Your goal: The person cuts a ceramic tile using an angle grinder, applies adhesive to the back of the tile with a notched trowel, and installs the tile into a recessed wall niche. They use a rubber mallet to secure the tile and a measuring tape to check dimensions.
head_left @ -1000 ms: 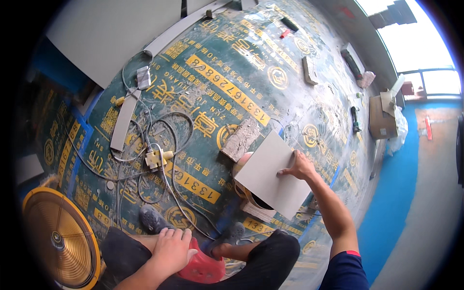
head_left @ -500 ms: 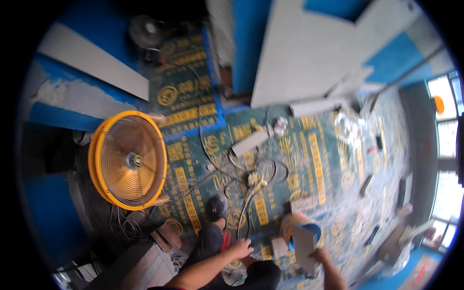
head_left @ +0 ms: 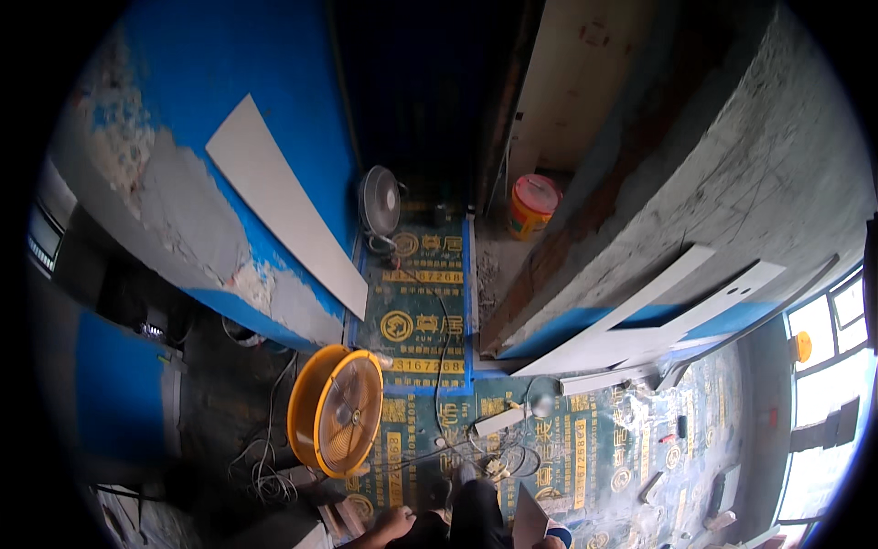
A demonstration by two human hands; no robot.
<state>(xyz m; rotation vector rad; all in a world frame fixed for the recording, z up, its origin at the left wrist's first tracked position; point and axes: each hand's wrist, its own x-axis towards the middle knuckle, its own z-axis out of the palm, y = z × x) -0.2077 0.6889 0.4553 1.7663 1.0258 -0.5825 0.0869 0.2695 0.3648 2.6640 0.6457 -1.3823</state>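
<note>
At the lower edge, my right hand (head_left: pixel 550 543) grips a flat light-grey board piece (head_left: pixel 530 518), held upright on its edge. Only the top of that hand shows; its wrist is cut off. Beside the board, part of a bucket with a blue rim (head_left: pixel 561 532) is visible. My left hand (head_left: pixel 395 522) is further left, its fingers curled in with nothing visible in them. Between the two hands are my dark-trousered leg (head_left: pixel 477 512) and shoe (head_left: pixel 465 474) on the covered floor.
A yellow drum fan (head_left: pixel 352 416) stands left, a grey fan (head_left: pixel 380 201) farther off. Cables (head_left: pixel 498 462) tangle on the green floor sheet. Pale boards lean on the left wall (head_left: pixel 288 210) and right wall (head_left: pixel 631 334). A red-lidded bucket (head_left: pixel 533 206) stands beyond the right wall.
My view has tilted up, so the walls and far passage show more and my hands sit lower in the picture. The grey board piece is still in my right hand.
</note>
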